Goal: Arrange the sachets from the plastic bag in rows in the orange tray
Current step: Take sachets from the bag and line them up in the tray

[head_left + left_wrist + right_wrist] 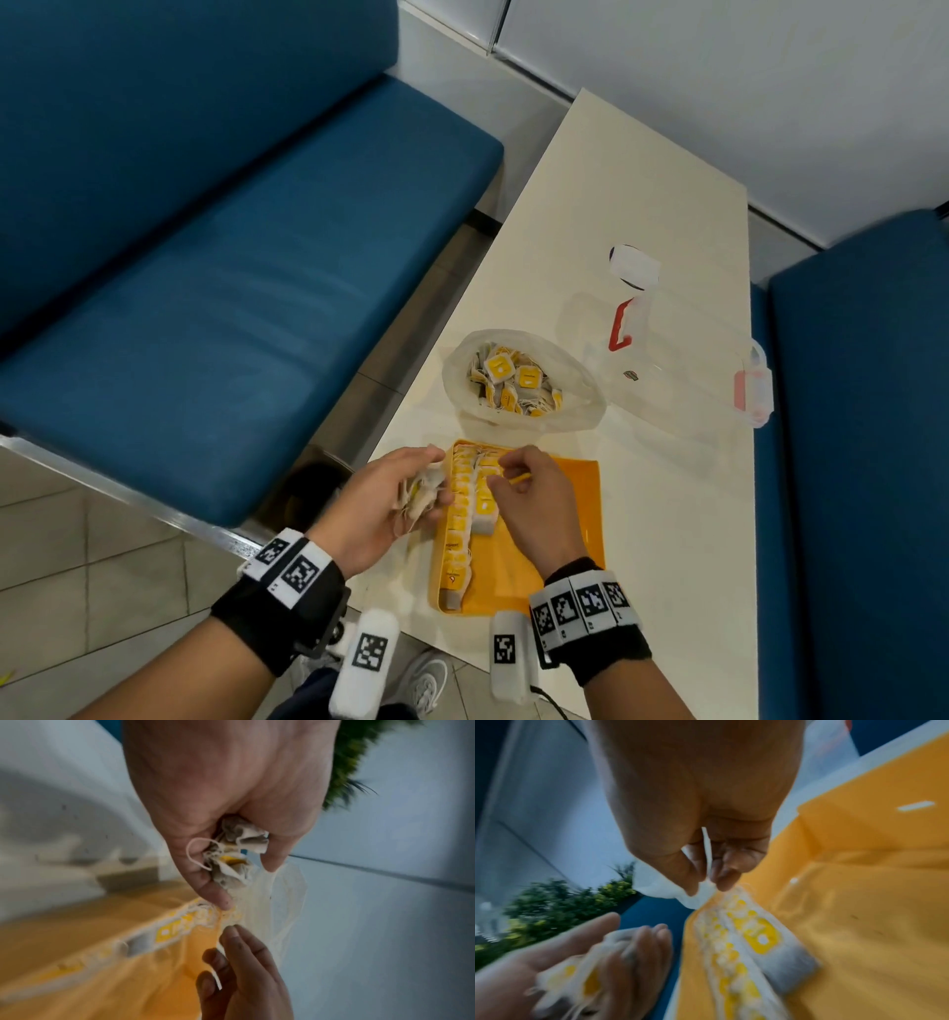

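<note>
The orange tray lies at the table's near edge. One long row of yellow-tagged sachets runs along its left wall, with a shorter row beside it. My left hand grips a bunch of sachets just left of the tray. My right hand hovers over the far end of the rows and pinches one sachet between thumb and fingertips. Beyond the tray stands the open plastic bag, with several sachets inside.
A clear plastic container with red clips lies on the white table at the back right. Blue benches flank the table on both sides. The tray's right half is bare orange.
</note>
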Available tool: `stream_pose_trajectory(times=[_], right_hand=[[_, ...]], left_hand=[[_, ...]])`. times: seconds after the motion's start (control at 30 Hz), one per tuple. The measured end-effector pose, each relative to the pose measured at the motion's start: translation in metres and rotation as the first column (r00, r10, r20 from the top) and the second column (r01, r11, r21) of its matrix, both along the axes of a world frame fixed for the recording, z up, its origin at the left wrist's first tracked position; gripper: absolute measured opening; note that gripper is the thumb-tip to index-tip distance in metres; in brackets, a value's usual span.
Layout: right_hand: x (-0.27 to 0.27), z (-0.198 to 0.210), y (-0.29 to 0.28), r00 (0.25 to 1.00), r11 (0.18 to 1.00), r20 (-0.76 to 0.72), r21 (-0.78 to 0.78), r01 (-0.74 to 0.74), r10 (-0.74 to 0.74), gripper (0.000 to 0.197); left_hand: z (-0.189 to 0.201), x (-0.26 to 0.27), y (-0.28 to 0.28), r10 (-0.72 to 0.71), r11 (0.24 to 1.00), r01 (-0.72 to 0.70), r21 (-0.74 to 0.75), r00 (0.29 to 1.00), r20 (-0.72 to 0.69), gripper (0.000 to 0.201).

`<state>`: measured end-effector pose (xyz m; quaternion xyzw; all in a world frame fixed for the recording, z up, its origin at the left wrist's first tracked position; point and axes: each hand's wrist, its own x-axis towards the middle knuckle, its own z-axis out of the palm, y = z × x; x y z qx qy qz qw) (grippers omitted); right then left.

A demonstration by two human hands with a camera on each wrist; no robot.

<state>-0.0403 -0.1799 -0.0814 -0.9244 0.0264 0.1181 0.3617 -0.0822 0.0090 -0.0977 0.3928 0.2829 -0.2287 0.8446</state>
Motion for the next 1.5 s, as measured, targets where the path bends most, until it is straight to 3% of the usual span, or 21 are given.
stream_pose_trajectory(times=[0.13,0.3,0.47,0.6,0.9,1.03,1.1,1.17,1.3,1.4,1.5], right_hand=[[-0.009,0.026,0.017,0.97,0.97,0.152,0.121,-0.211,0.192,0.018],[-0.012,0.033,0.024,0.959,0.952,0.162,0.164,-0.258,0.232,0.026],[-0.015,0.023,0.018,0.841,0.863,0.199,-0.075,-0.499,0.504,0.031],[-0.015,0.016,0.016,0.818,0.857,0.258,-0.121,-0.501,0.514,0.015],[-0.015,0.021,0.017,0.813,0.861,0.29,-0.109,-0.496,0.505,0.01],[-0.012,0.029,0.013,0.89,0.911,0.271,0.087,-0.402,0.367,0.008],[-0.009,0.031,0.008,0.954,0.927,0.175,0.248,-0.283,0.244,0.016],[-0.005,0.031,0.001,0.983,0.932,0.093,0.315,-0.181,0.16,0.021],[0.002,0.029,-0.016,0.995,0.928,-0.085,0.372,-0.025,0.061,0.012],[0.004,0.024,-0.029,0.962,0.843,-0.271,0.511,0.169,-0.029,0.013],[0.002,0.016,-0.037,0.949,0.833,-0.312,0.514,0.204,-0.041,0.014]], left_hand=[[0.011,0.006,0.002,0.099,0.965,-0.113,-0.238,0.993,-0.071,0.036],[0.019,0.009,-0.003,0.117,0.938,-0.131,-0.321,0.991,-0.061,0.042],[0.02,0.009,-0.006,0.116,0.937,-0.133,-0.323,0.991,-0.071,0.035],[0.018,0.01,-0.007,0.096,0.962,-0.109,-0.252,0.993,-0.063,0.034],[0.019,0.009,-0.013,0.08,0.979,-0.088,-0.185,0.996,-0.046,0.029],[0.015,0.013,-0.014,0.126,0.97,-0.139,-0.2,0.989,-0.074,0.032],[0.012,0.015,-0.013,0.158,0.97,-0.174,-0.172,0.982,-0.101,0.031],[0.009,0.017,-0.012,0.18,0.969,-0.196,-0.153,0.977,-0.114,0.029],[0.007,0.018,-0.01,0.184,0.97,-0.199,-0.139,0.977,-0.112,0.027],[0.007,0.017,-0.008,0.168,0.975,-0.18,-0.132,0.981,-0.093,0.027],[0.005,0.015,-0.009,0.152,0.98,-0.161,-0.121,0.985,-0.076,0.028]])
